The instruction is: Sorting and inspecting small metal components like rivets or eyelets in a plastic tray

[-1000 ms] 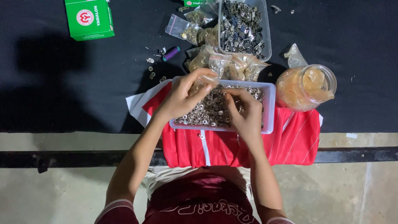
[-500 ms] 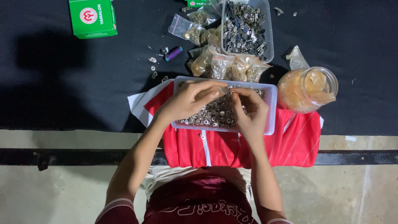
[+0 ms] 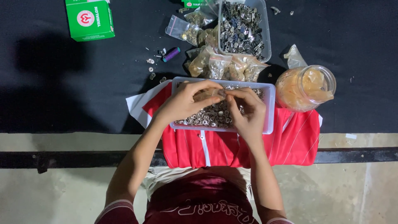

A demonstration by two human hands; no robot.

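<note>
- The clear tray (image 3: 268,108) of small silver fasteners (image 3: 213,116) is the landmark: it rests on the folded red garment (image 3: 286,143) at the near edge of the black tabletop (image 3: 62,83).
- Both hands meet over the tray's far half. The left hand (image 3: 182,103) has its fingers curled narrow, fingertips pinched towards the middle; the right hand (image 3: 244,110) is curled the same way, thumb and forefinger drawn together against the left fingertips. Something tiny seems pinched between them, but it is too small to tell what.
- Compared with a second ago, the left hand has drawn back from the tray's far rim towards its centre, and the right hand has come up to meet it; half a second ago they were already nearly touching. It looks as though a piece taken from the heap is now being worked between the fingertips rather than searched for.
- Just beyond the tray lie small plastic bags (image 3: 219,64) of brassy parts, and beyond those a second clear tub (image 3: 265,45) of darker metal pieces.
- Right of the tray stands a clear jar (image 3: 306,87) with orange contents.
- Left of and beyond the tray lie a purple thread spool (image 3: 171,54) and, farther off, a green box (image 3: 89,19).
</note>
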